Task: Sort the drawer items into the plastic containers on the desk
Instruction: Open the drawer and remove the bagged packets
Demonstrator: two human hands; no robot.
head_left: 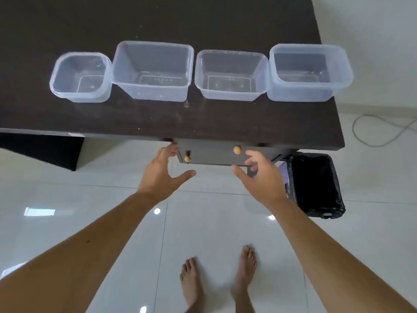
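Two bare feet [216, 281] stand on the glossy white tiled floor [203, 222], nearest the viewer and directly below the drawer [216, 154]. Both forearms reach toward the drawer, a dark front mounted under the front edge of the worktop [158, 118].

The left hand [163, 170] is spread apart, thumb pointing right beneath the drawer's lower left corner, fingertips at the drawer's left edge; whether they touch it cannot be told. The right hand [257, 175] is likewise spread and empty, its fingers over the drawer's lower right corner. Two round wooden knobs are on the drawer front: the left knob [187, 158] just beside the left hand, the right knob [237, 150] just left of the right hand's fingers. The drawer's contents are hidden.

Right of the drawer, on the floor, stands a bin lined with a black bag [316, 184].

Beyond the drawer, four clear plastic containers sit in a row on the worktop, all empty: a small container [81, 77] far left, a large container [153, 71] above the drawer's left side, a third container [231, 74] above it, and a fourth container [310, 72] far right. Neighbours touch or nearly touch.

A cable [381, 132] lies on the floor, far right of the drawer.
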